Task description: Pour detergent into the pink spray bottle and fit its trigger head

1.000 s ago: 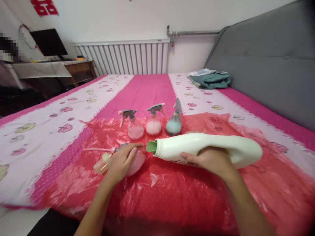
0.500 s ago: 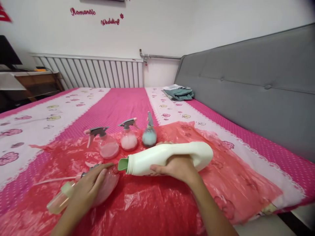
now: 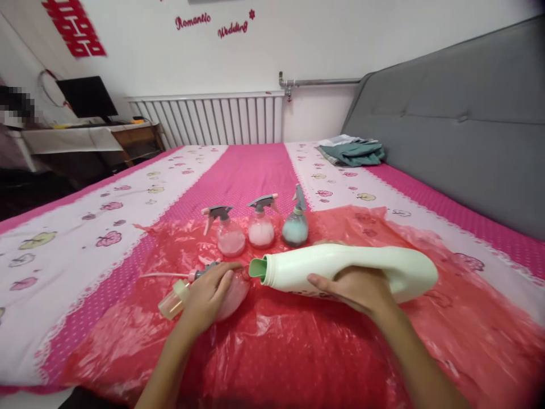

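Note:
My right hand (image 3: 356,288) grips a large white jug (image 3: 374,266) held on its side, its green spout (image 3: 256,267) pointing left. My left hand (image 3: 208,292) is wrapped round a small clear pink bottle (image 3: 237,289) lying on the red plastic sheet (image 3: 298,346), its open mouth right at the spout. A detached spray head with a thin tube (image 3: 164,275) and a small pale yellow bottle (image 3: 171,299) lie by that hand. Behind stand three small spray bottles: two pink ones (image 3: 230,240) (image 3: 260,230) and a blue one (image 3: 296,227).
The sheet covers a bed with a pink and white flowered cover (image 3: 128,210). A grey padded headboard (image 3: 460,125) runs along the right. Folded teal clothes (image 3: 353,152) lie at the far end. A white radiator (image 3: 213,119) and a desk with a monitor (image 3: 87,96) stand beyond.
The view has swung back left after panning right. Both hands keep their hold, with the jug's spout staying at the small bottle's mouth.

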Demonstrator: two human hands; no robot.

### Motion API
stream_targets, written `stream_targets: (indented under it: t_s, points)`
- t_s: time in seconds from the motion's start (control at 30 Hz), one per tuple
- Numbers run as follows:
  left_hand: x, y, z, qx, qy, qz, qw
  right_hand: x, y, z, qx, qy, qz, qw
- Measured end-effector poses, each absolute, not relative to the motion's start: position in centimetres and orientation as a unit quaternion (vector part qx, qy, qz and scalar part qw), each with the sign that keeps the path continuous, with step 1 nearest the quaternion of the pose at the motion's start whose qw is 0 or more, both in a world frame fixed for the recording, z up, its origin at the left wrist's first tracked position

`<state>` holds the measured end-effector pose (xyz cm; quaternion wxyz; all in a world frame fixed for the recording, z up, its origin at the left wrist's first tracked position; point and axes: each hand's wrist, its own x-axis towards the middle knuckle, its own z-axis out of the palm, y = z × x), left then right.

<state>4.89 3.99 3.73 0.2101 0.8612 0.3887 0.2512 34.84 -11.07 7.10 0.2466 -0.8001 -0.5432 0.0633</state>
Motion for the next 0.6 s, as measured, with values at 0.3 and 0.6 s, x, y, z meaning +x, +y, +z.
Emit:
stream_targets:
  t_s: [0.3, 0.6]
  points:
    - [5.0, 3.6, 4.0, 0.863, 0.388, 0.247, 0.210, 34.1, -11.6, 6.6, -0.825, -0.513, 0.039, 0.236]
    - [5.0, 3.6, 3.7, 0.855, 0.384, 0.262, 0.228, 35.5, -11.1, 5.6, -0.813, -0.544, 0.030, 0.207]
